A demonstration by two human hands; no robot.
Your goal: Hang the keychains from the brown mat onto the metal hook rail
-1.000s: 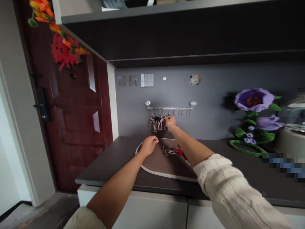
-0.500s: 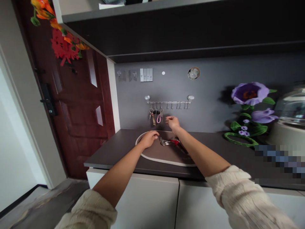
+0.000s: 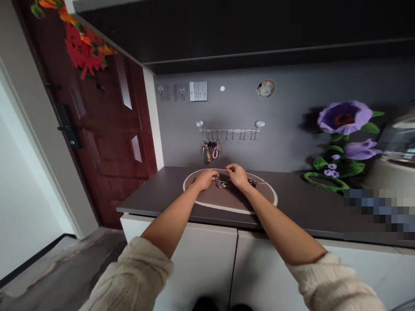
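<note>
On the dark counter lies an oval brown mat (image 3: pixel 210 199) with a pale rim. My left hand (image 3: pixel 205 179) rests over its left part, fingers bent and pinched at the edge of a bunch of silver keys (image 3: pixel 222 184). Just right of that bunch is my right hand (image 3: pixel 238 176), its fingers curled together; what they hold, if anything, is hidden. Dark and metal pieces (image 3: pixel 252 182) show past my right wrist, partly covered by it. Behind the hands, a clear hook rail (image 3: pixel 231 130) on the wall carries several keys (image 3: pixel 208 152) and a pink loop strap (image 3: pixel 215 151) on its left hooks.
Purple crafted flowers (image 3: pixel 345 117) stand on the counter at right, beside a pale appliance with a clear top (image 3: pixel 389 172). A dark shelf (image 3: pixel 227 34) overhangs the counter. At left is a dark red door (image 3: pixel 106 160); white cabinet doors (image 3: pixel 201 255) are below.
My right hand has come down from near the hanging keys to the mat, close to my left hand. My left hand has shifted slightly right. The view has tilted down a little.
</note>
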